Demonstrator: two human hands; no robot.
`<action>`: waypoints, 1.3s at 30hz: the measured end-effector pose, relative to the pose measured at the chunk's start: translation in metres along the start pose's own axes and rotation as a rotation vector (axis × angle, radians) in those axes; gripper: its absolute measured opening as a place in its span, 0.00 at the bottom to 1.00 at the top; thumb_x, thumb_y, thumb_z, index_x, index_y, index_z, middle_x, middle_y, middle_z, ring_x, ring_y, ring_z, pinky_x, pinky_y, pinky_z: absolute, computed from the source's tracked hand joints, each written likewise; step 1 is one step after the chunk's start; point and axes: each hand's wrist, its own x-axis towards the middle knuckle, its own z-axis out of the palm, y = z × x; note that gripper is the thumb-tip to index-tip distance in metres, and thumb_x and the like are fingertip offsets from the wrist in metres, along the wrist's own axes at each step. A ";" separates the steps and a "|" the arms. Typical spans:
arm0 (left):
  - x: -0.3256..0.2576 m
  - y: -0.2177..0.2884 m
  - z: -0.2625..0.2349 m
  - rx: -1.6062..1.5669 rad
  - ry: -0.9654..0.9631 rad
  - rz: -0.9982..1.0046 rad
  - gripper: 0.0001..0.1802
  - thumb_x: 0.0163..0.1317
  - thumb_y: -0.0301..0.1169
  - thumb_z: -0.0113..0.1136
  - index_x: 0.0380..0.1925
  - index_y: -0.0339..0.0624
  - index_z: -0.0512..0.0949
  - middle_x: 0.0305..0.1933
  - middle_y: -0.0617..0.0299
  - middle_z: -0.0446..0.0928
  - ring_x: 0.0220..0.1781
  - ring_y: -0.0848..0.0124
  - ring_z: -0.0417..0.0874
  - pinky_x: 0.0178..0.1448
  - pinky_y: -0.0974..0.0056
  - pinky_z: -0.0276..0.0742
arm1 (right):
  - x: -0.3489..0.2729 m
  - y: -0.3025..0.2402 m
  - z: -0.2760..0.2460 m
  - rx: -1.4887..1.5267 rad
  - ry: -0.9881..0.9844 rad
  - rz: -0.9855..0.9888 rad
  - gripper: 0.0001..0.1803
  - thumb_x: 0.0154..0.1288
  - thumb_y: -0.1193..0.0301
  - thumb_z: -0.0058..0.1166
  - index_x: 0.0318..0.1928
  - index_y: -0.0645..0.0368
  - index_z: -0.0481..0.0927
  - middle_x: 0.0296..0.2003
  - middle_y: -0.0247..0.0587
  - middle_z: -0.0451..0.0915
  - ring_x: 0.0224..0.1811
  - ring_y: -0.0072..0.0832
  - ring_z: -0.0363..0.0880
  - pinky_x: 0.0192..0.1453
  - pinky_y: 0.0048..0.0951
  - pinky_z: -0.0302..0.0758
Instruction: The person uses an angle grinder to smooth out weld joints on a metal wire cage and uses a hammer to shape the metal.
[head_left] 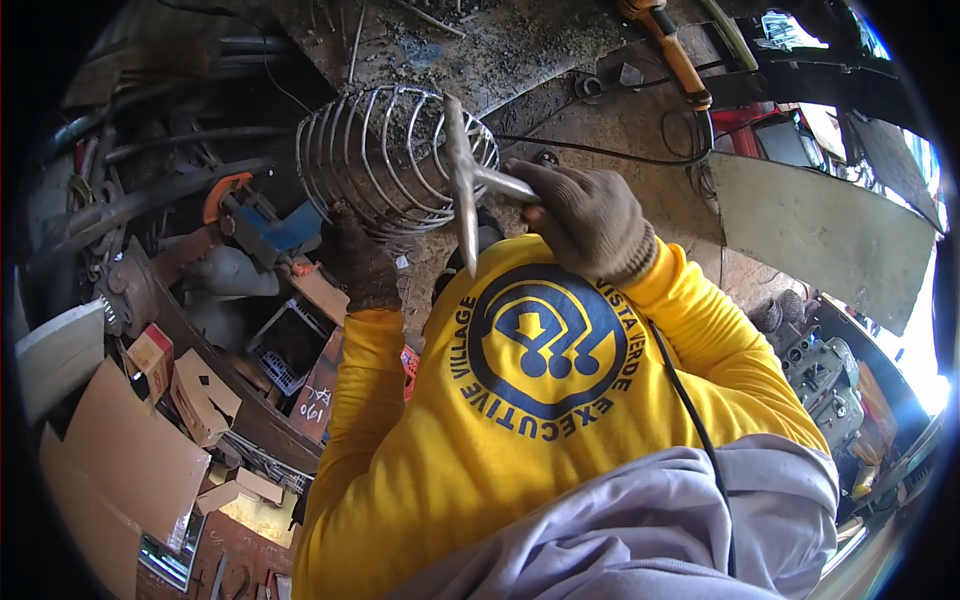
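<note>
A round cage of bent steel wire (385, 150) is held up in front of my chest. My left hand (355, 262), in a dark glove, grips the cage at its lower edge. My right hand (585, 218), in a tan glove, is closed around the handle of a slim metal hammer (465, 185). The hammer's long head lies across the right side of the cage and touches its wires. My yellow sleeves and grey trousers fill the lower part of the view.
A dirty metal workbench (520, 50) lies behind the cage, with an orange-handled tool (682, 62) and a black cable (600, 152) on it. A grey metal sheet (820, 232) leans at the right. Cardboard boxes (130, 455), pipes and a blue clamp (268, 226) crowd the left.
</note>
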 end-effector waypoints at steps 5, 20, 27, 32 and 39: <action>0.005 -0.005 0.000 0.095 0.024 0.274 0.32 0.73 0.55 0.50 0.44 0.29 0.78 0.43 0.43 0.83 0.42 0.51 0.85 0.46 0.54 0.77 | 0.006 0.017 0.005 -0.015 -0.062 0.220 0.20 0.68 0.65 0.58 0.57 0.58 0.78 0.33 0.46 0.85 0.33 0.46 0.85 0.34 0.41 0.80; -0.003 0.033 -0.006 -0.106 -0.147 -0.195 0.27 0.80 0.46 0.40 0.59 0.31 0.72 0.52 0.48 0.76 0.57 0.58 0.79 0.63 0.56 0.76 | 0.006 -0.004 0.001 -0.032 0.003 0.317 0.18 0.67 0.66 0.57 0.54 0.62 0.78 0.36 0.51 0.83 0.38 0.49 0.84 0.42 0.43 0.79; -0.003 -0.001 -0.006 0.357 -0.047 0.188 0.22 0.78 0.43 0.45 0.55 0.36 0.75 0.50 0.47 0.76 0.50 0.59 0.80 0.54 0.58 0.77 | 0.006 -0.009 -0.002 -0.187 0.020 0.102 0.19 0.65 0.70 0.58 0.56 0.61 0.78 0.37 0.52 0.84 0.35 0.48 0.85 0.39 0.42 0.80; -0.001 0.036 -0.005 0.119 -0.046 -0.143 0.21 0.75 0.47 0.52 0.43 0.36 0.76 0.37 0.54 0.78 0.38 0.65 0.79 0.45 0.59 0.75 | 0.015 0.000 -0.001 -0.261 0.022 0.275 0.21 0.65 0.69 0.58 0.58 0.59 0.76 0.34 0.49 0.84 0.34 0.48 0.84 0.38 0.44 0.80; -0.001 0.037 -0.006 -0.027 -0.085 -0.255 0.27 0.72 0.51 0.53 0.43 0.33 0.78 0.39 0.51 0.78 0.41 0.59 0.79 0.49 0.58 0.73 | 0.018 -0.002 0.001 -0.186 -0.096 0.294 0.17 0.67 0.67 0.55 0.54 0.58 0.78 0.33 0.49 0.84 0.35 0.49 0.84 0.40 0.43 0.80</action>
